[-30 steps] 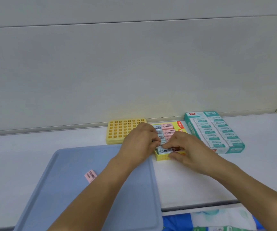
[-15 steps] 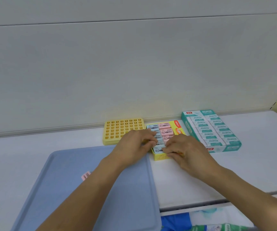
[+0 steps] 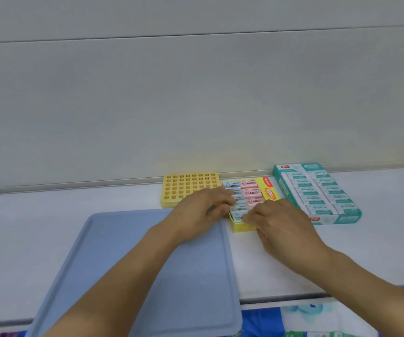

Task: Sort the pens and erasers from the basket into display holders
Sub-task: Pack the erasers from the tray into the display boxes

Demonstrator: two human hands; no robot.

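A yellow eraser box (image 3: 267, 188) on the white shelf holds rows of pale blue erasers (image 3: 232, 184) and pink erasers (image 3: 250, 192). My left hand (image 3: 203, 210) grips the box's left side, with curled fingertips on the blue row and the thumb against the outside wall. My right hand (image 3: 281, 222) covers the box's front right part and pinches the frontmost blue eraser (image 3: 236, 216) with fingertips and thumb. A yellow pen holder (image 3: 190, 184) with a grid of square holes stands empty just left of the box. No pens are in view.
A grey-blue tray (image 3: 113, 251) lies on the shelf in front, under my left forearm. A teal box of white erasers (image 3: 317, 193) sits right of the yellow box. A wall panel rises behind. Patterned blue fabric (image 3: 293, 317) shows below the shelf's front edge.
Both hands stay at the yellow box, and my right hand has slid toward its front corner. The view shifted, and the pink eraser seen on the tray earlier is out of sight.
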